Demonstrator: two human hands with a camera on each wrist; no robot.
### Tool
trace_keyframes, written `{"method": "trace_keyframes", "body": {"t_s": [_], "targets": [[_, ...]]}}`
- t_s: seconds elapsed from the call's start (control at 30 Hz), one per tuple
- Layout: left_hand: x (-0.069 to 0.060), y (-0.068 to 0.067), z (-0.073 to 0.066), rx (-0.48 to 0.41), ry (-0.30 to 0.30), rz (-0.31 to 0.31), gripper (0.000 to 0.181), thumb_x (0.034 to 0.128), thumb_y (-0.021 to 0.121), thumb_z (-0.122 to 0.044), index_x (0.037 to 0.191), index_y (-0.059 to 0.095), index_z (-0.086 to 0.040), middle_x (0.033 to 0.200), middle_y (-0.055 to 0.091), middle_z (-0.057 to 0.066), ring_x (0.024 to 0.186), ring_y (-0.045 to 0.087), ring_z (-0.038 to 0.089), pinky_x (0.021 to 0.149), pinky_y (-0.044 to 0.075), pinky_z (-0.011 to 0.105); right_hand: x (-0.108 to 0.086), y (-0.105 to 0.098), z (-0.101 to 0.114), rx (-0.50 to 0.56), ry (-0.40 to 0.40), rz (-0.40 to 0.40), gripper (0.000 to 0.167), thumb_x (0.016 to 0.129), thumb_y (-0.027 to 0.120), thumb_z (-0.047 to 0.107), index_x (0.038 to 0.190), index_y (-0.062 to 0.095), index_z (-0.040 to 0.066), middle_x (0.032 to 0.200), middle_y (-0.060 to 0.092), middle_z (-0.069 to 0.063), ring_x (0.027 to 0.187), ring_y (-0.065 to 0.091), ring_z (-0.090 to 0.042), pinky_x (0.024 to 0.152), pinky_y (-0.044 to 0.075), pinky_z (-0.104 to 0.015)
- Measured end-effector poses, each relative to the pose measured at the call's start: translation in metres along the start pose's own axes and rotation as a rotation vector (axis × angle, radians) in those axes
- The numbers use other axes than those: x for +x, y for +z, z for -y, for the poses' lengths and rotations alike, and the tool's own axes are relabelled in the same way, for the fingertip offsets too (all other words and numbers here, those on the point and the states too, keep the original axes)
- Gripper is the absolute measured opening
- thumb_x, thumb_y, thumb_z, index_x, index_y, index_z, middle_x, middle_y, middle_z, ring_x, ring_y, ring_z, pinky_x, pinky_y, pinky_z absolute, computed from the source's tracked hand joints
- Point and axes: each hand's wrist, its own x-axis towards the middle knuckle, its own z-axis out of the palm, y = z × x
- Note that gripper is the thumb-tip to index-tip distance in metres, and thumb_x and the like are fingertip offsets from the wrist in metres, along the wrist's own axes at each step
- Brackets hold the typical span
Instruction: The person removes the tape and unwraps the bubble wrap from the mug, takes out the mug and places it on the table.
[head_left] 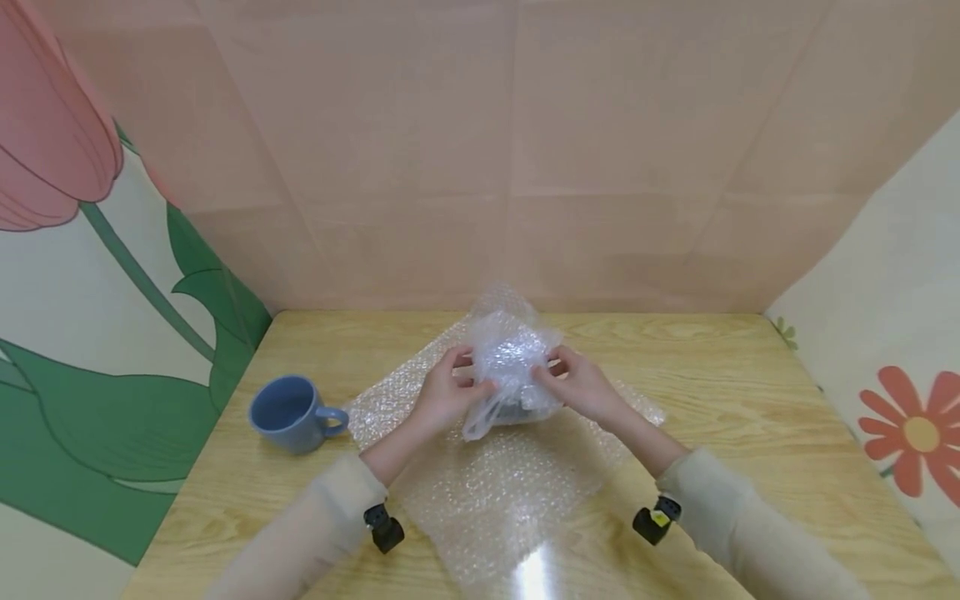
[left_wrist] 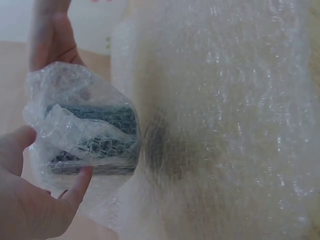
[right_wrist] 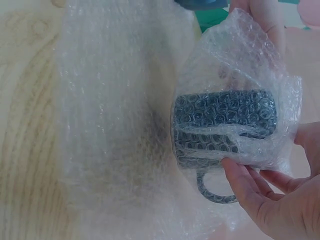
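Note:
Between my hands is a dark mug (right_wrist: pixel 225 112) wrapped in bubble wrap (head_left: pixel 513 350), held above the table. Its handle (right_wrist: pixel 215 195) shows through the plastic in the right wrist view. My left hand (head_left: pixel 446 392) grips the wrapped mug from the left, with thumb and fingertips on the plastic. From the other side my right hand (head_left: pixel 588 387) holds it, thumb toward the front. Loose ends of the wrap stick up at the top and hang at the lower left. Below the bundle lies a flat sheet of bubble wrap (head_left: pixel 510 492).
A blue mug (head_left: pixel 288 417) stands upright on the left of the wooden table (head_left: pixel 742 417), its handle pointing right beside the sheet's edge. A pink-beige backdrop (head_left: pixel 450 150) rises behind the table, with flower-printed panels at both sides.

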Motion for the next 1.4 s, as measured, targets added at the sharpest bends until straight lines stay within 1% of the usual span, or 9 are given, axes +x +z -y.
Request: {"method": "trace_keyframes", "body": {"t_s": [0.13, 0.2, 0.3, 0.37, 0.43, 0.7, 0.93, 1.17, 1.4], "targets": [[-0.004, 0.0, 0.003, 0.005, 0.004, 0.003, 0.064, 0.0774, 0.074, -0.016, 0.133, 0.042, -0.009, 0.125, 0.052, 0.016, 0.099, 0.062, 0.031, 0.077, 0.055, 0.033, -0.002, 0.002, -0.002, -0.005, 0.01, 0.009, 0.035, 0.088, 0.059, 0.038, 0.104, 0.052, 0.008, 0.1, 0.064, -0.019, 0.079, 0.061, -0.022, 0.058, 0.051, -0.027], [-0.01, -0.002, -0.006, 0.003, 0.004, 0.015, 0.064, 0.0781, 0.073, -0.014, 0.133, 0.041, -0.005, 0.125, 0.051, 0.019, 0.1, 0.061, 0.034, 0.077, 0.055, 0.035, -0.004, 0.003, -0.002, 0.001, 0.017, 0.013, 0.035, 0.088, 0.059, 0.039, 0.104, 0.052, 0.009, 0.101, 0.064, -0.018, 0.08, 0.061, -0.023, 0.059, 0.051, -0.028], [-0.011, -0.002, -0.003, 0.007, 0.008, 0.02, 0.065, 0.0784, 0.073, -0.015, 0.134, 0.04, -0.005, 0.126, 0.051, 0.02, 0.1, 0.062, 0.034, 0.077, 0.055, 0.034, -0.004, 0.005, -0.003, -0.001, 0.021, 0.013, 0.034, 0.088, 0.059, 0.039, 0.104, 0.053, 0.009, 0.101, 0.064, -0.018, 0.08, 0.061, -0.022, 0.06, 0.052, -0.028], [-0.011, -0.002, -0.002, 0.015, -0.001, 0.02, 0.065, 0.0787, 0.072, -0.016, 0.134, 0.04, -0.005, 0.126, 0.051, 0.019, 0.1, 0.061, 0.034, 0.077, 0.055, 0.035, -0.004, 0.006, -0.003, -0.004, 0.021, 0.016, 0.035, 0.088, 0.059, 0.038, 0.105, 0.053, 0.008, 0.103, 0.063, -0.018, 0.081, 0.061, -0.023, 0.06, 0.052, -0.029], [-0.007, 0.001, 0.01, 0.026, 0.002, 0.011, 0.065, 0.0781, 0.073, -0.018, 0.133, 0.041, -0.009, 0.126, 0.051, 0.016, 0.099, 0.062, 0.031, 0.076, 0.056, 0.033, -0.005, 0.006, -0.004, -0.012, 0.023, 0.015, 0.035, 0.088, 0.059, 0.038, 0.106, 0.053, 0.008, 0.103, 0.063, -0.018, 0.082, 0.061, -0.023, 0.06, 0.052, -0.029], [-0.007, 0.003, 0.011, 0.024, -0.002, -0.017, 0.064, 0.0767, 0.074, -0.016, 0.132, 0.043, -0.009, 0.125, 0.052, 0.016, 0.098, 0.063, 0.03, 0.075, 0.056, 0.032, -0.004, 0.008, -0.007, -0.012, 0.017, 0.011, 0.035, 0.088, 0.059, 0.037, 0.106, 0.053, 0.007, 0.103, 0.063, -0.018, 0.082, 0.061, -0.023, 0.061, 0.052, -0.029], [-0.007, 0.004, 0.014, 0.026, 0.001, -0.004, 0.065, 0.0766, 0.074, -0.015, 0.133, 0.042, -0.008, 0.125, 0.052, 0.016, 0.098, 0.062, 0.031, 0.076, 0.056, 0.032, -0.007, 0.009, -0.008, -0.013, 0.025, 0.016, 0.037, 0.089, 0.059, 0.037, 0.107, 0.052, 0.006, 0.104, 0.063, -0.019, 0.087, 0.061, -0.026, 0.062, 0.053, -0.03], [-0.009, 0.006, 0.017, 0.016, -0.019, -0.019, 0.066, 0.0754, 0.075, -0.015, 0.133, 0.041, -0.01, 0.126, 0.051, 0.015, 0.099, 0.062, 0.031, 0.076, 0.056, 0.032, -0.008, 0.011, -0.01, -0.031, 0.016, -0.007, 0.034, 0.088, 0.059, 0.037, 0.106, 0.053, 0.009, 0.104, 0.064, -0.017, 0.093, 0.061, -0.028, 0.066, 0.053, -0.031], [-0.006, 0.007, 0.022, -0.018, 0.019, -0.019, 0.067, 0.0753, 0.074, -0.011, 0.132, 0.04, -0.007, 0.126, 0.05, 0.02, 0.099, 0.061, 0.035, 0.077, 0.055, 0.032, -0.007, 0.012, -0.012, -0.018, 0.002, -0.009, 0.032, 0.088, 0.059, 0.035, 0.106, 0.053, 0.009, 0.104, 0.064, -0.017, 0.095, 0.06, -0.03, 0.067, 0.053, -0.032]]}}
